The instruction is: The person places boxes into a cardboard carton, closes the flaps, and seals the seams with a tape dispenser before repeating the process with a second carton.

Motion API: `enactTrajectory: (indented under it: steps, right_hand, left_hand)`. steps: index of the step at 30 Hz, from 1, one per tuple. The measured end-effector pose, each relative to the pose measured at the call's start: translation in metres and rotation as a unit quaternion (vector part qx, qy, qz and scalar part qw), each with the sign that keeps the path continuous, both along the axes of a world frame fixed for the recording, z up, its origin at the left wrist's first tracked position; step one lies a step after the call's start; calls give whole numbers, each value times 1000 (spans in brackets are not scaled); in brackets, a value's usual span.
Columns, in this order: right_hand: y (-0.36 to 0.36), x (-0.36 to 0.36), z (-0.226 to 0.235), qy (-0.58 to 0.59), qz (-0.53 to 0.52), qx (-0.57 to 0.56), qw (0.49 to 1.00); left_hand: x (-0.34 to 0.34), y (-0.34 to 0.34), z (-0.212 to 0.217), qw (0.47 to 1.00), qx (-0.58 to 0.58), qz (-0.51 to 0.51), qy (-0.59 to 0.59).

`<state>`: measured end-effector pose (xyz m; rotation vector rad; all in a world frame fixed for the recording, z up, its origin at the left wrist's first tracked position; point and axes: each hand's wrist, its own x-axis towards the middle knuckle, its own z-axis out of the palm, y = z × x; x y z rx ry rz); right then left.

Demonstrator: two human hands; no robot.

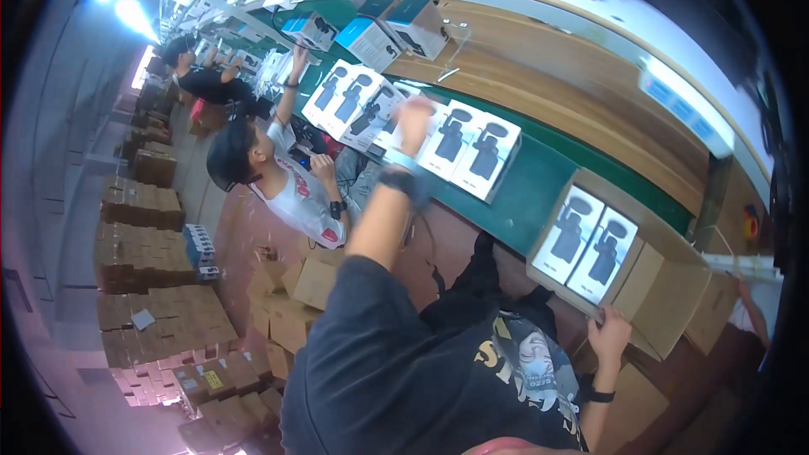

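Here, left hand [415, 118] reaches, blurred, to white boxes [459, 147] on green desk; grip can't tell. Right hand [608, 333] holds carton [674, 299] edge; two boxes packed, approx. six left.

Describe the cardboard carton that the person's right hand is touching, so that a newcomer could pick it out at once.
Follow the long green conveyor belt to its near end, where an open brown cardboard carton leans against the belt's edge. The right hand grips its lower rim. Unlike the shut cartons stacked on the floor, it is open and shows two white product boxes side by side inside.
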<state>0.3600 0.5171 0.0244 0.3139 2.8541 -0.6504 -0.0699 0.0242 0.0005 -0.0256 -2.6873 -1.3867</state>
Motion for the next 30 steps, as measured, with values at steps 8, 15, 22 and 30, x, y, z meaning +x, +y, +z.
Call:
enactTrajectory:
  steps: [8, 15, 22, 30]
  right_hand:
    - [-6, -15, -4, -57, -84, 49, 994]
    - [-7, -14, -2, -1, -61, 90, 994]
    - [12, 7, -1, -8, 11, 33, 999]
    - [108, 81, -2, 13, 68, 21, 997]
  left_hand:
    - [-80, -204, -15, 888, -413, 187, 77]
    - [-68, -191, -19, 883, -460, -48, 77]
    - [71, -19, 104, 940, -321, 21, 110]
    - [256, 333, 150, 764, 339, -161, -525]
